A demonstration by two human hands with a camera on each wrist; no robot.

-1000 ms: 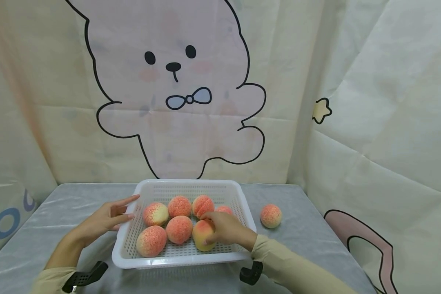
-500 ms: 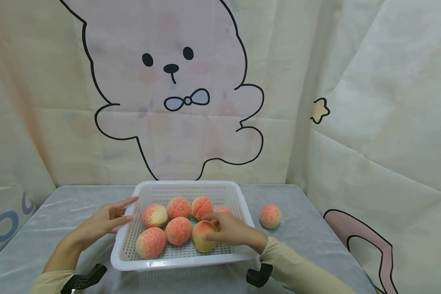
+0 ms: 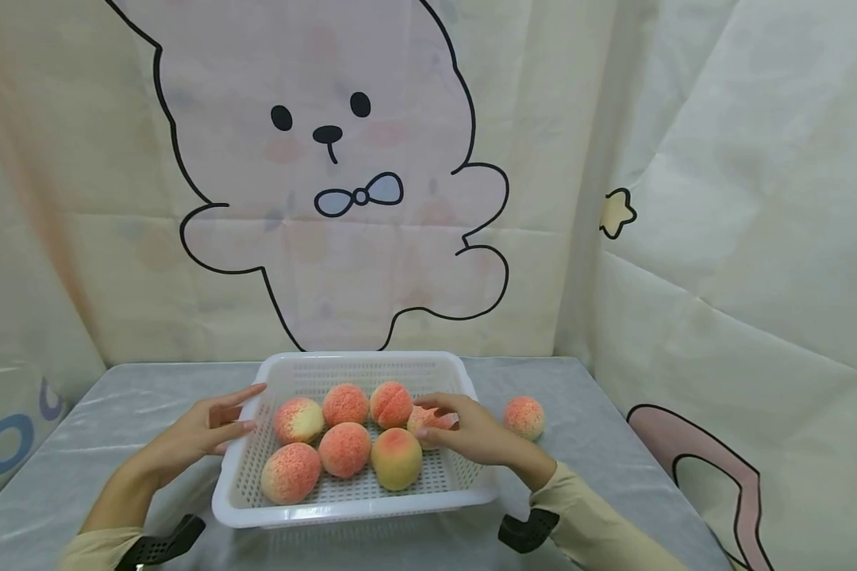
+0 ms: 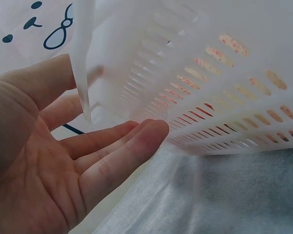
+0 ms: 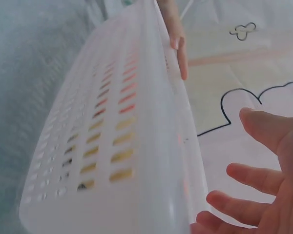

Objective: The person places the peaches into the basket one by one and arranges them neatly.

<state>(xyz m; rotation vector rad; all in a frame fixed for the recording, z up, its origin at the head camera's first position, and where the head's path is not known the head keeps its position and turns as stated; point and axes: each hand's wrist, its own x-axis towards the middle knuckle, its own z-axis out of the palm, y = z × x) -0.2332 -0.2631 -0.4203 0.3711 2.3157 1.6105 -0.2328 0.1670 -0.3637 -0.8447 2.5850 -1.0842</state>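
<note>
In the head view, a white plastic basket (image 3: 357, 511) holds several peaches, most of them pink and speckled. A smoother yellow peach (image 3: 397, 460) sits at its front right. My left hand (image 3: 200, 432) holds the basket's left rim; in the left wrist view the lower fingers (image 4: 132, 148) lie against the slotted wall below the rim. My right hand (image 3: 474, 432) hovers over the basket's right side, fingers spread with nothing in them. Its fingertips overlap a speckled peach (image 3: 424, 422), partly hidden behind them. The right wrist view shows its palm and fingers (image 5: 256, 178) apart.
A lone speckled peach (image 3: 524, 417) lies on the grey cloth-covered table (image 3: 578, 468), right of the basket. Printed curtains (image 3: 371, 277) enclose the back and sides. A black camera mount sits on each wrist.
My right hand has let go of the yellow peach and drawn back up and to the right. That peach now stands fully visible in the basket. My left hand stays at the rim.
</note>
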